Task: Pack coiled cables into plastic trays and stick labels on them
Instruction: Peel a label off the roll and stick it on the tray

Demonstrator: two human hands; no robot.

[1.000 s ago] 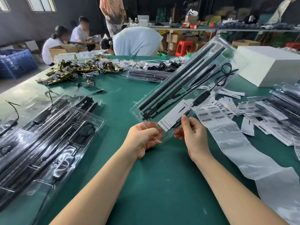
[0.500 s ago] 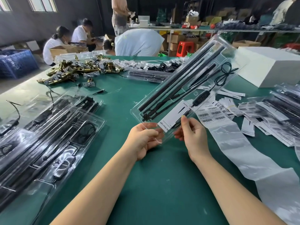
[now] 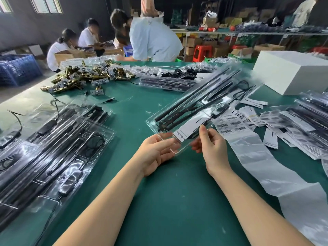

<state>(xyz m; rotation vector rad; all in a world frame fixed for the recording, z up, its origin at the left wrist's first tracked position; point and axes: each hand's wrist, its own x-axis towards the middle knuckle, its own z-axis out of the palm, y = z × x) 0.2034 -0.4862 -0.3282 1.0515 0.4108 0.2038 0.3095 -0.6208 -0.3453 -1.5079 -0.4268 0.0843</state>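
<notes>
Stacked at far left, filled clear plastic trays, apparently done and set aside. Gripping the near end of a lifted blister tray, left hand; pinching beside the white label, right hand, likely pressing it flat. Further right, barcode label sheet, within reach.

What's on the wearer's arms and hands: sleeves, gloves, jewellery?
Nothing is worn. The left hand and right hand are bare, with no gloves, and no rings are visible. Both forearms are bare up to the frame edge, with no sleeves, watch or wristband. Nails look short and unpainted.
</notes>
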